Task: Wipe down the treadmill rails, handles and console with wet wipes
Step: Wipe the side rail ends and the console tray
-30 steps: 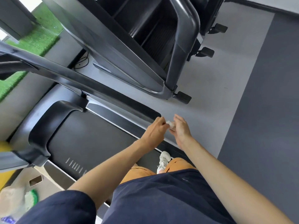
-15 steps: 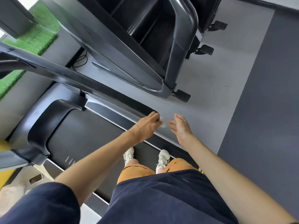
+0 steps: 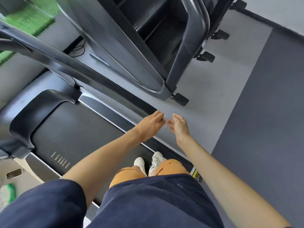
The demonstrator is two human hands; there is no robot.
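Wipe (image 3: 165, 120): a small, blurred white scrap held in the air between the two hands, above the right edge of the treadmill (image 3: 21, 116) and just past the low end of its handrail (image 3: 65, 63). Left hand (image 3: 151, 125) has its fingers curled in and pinches the wipe at the fingertips. Right hand (image 3: 180, 128) sits just beside it, fingers bent toward the wipe with the tips at its edge; whether they actually grip it cannot be told through the blur. Both forearms reach out from the bottom of the view. Beneath the hands runs the side rail (image 3: 105, 111), a dark strip with a pale edge alongside the belt (image 3: 74, 134). The person stands on the belt in white shoes (image 3: 139, 162), orange shorts (image 3: 130, 173) and a navy shirt (image 3: 156, 203). The handrail slants from the upper left down toward the left hand. Beyond it, on the pale grey floor (image 3: 213, 88), stands a second machine (image 3: 131, 46) with a dark frame and black feet. A darker mat (image 3: 271, 112) covers the floor to the right. Green turf (image 3: 29, 18) shows at the upper left, and a black cable (image 3: 77, 48) lies near the wall.
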